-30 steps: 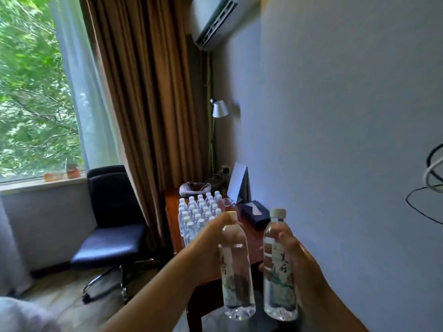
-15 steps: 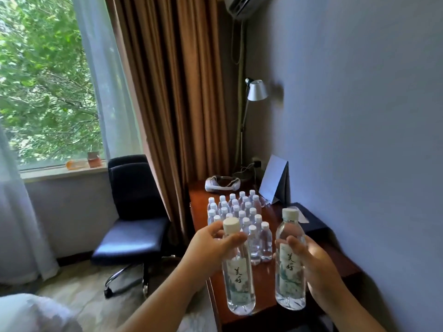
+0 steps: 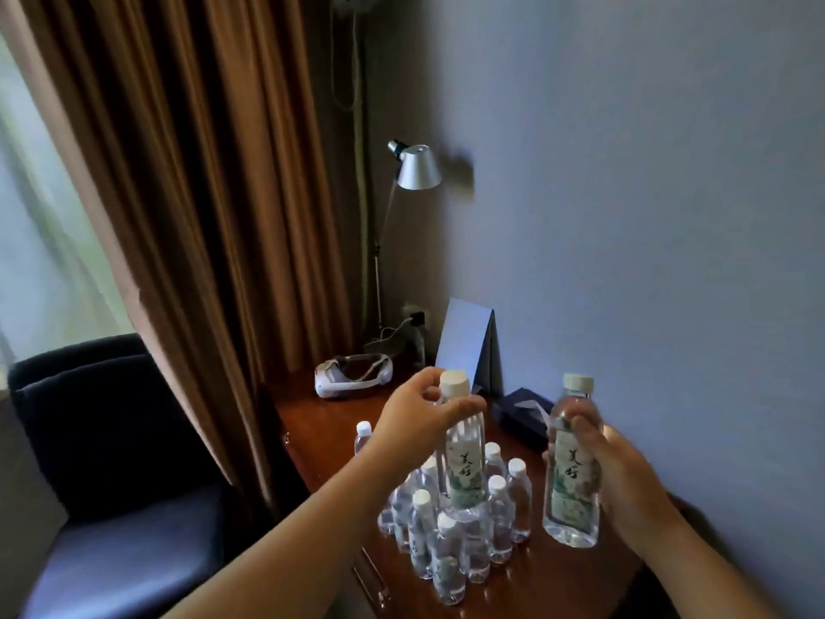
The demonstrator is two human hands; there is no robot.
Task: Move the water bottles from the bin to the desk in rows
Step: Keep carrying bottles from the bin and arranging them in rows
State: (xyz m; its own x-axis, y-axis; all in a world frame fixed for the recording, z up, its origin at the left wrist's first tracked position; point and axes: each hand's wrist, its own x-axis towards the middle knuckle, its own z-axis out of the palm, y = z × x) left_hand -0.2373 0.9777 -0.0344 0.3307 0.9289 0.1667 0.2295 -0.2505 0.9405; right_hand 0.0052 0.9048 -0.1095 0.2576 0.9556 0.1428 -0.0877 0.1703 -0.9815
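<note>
Bottles are gripped upright, 1 in the left hand by its neck, 1 in the right hand, above the table; each should be lowered at 3 o'clock of the standing rows, aligned.

from my feed i see a plain pale blue-grey wall filling the right side. heavy brown curtains hang from the top down past the desk's left edge, and beside them on the far left a sheer white curtain glows with daylight from the window. a dark padded office chair sits low on the left, partly behind the brown curtain. a reddish-brown wooden desk stands against the wall. at its far end a silver lamp rises on a thin stem, near a wall socket with a plug in it. the room itself is dim.
</note>
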